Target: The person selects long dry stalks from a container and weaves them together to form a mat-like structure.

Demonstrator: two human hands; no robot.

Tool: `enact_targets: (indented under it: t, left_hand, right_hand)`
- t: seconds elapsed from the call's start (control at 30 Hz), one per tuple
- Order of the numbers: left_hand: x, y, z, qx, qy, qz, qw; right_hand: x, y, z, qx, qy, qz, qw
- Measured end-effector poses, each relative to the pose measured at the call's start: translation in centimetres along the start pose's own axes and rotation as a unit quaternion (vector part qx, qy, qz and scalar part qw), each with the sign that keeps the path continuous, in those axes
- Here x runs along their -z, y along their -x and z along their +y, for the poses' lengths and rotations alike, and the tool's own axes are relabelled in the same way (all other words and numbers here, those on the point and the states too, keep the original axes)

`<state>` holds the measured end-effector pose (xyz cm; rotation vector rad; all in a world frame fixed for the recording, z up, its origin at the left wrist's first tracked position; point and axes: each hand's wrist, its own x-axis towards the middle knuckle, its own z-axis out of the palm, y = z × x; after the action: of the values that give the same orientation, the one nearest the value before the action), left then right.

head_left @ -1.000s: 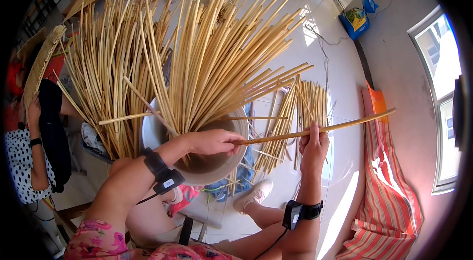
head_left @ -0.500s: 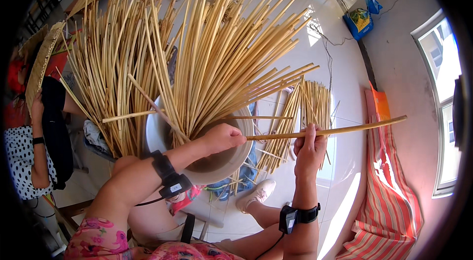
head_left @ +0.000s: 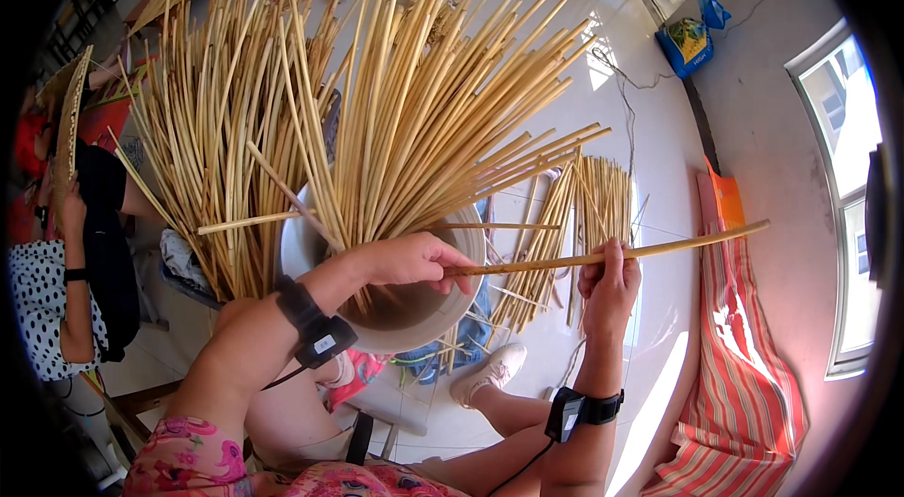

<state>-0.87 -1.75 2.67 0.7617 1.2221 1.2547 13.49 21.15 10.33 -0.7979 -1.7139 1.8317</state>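
Across my front lies a long tan plant stalk (head_left: 692, 241), nearly level, its far right end raised a little. My left hand (head_left: 414, 262) pinches its darker left end between thumb and fingers, over the rim of a white bucket (head_left: 452, 313). Farther along, my right hand (head_left: 610, 290) grips the same stalk, thumb on top. Many similar stalks (head_left: 405, 120) stand fanned out in the bucket, just beyond my left hand. The bottom of the bucket is partly hidden by my left arm and the stalks.
Left of the bucket stands another big bundle of stalks (head_left: 212, 139). Shorter stalks (head_left: 603, 196) lie on the tiled floor to the right. A striped cloth (head_left: 744, 384) hangs along the right wall. At far left, a person in a dotted garment (head_left: 42, 299) holds a woven panel (head_left: 71, 120).
My right hand has shifted slightly right along the stalk, and the stalk has moved a little left. My left fingers have loosened from a fist into a pinch. The other person's panel has turned.
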Motion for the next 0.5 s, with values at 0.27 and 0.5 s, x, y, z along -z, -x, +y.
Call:
enact_targets:
  t: [0.27,0.5]
  left_hand:
    - [1.4,0.5,0.0,0.064,-0.053,0.01,0.996]
    - [0.3,0.0,0.1,-0.031,-0.113,0.103,0.988]
  right_hand:
    - [2.2,-1.3,-0.9,-0.009,-0.049,0.03,0.998]
    - [1.9,-0.8,-0.9,-0.021,-0.083,0.0,0.996]
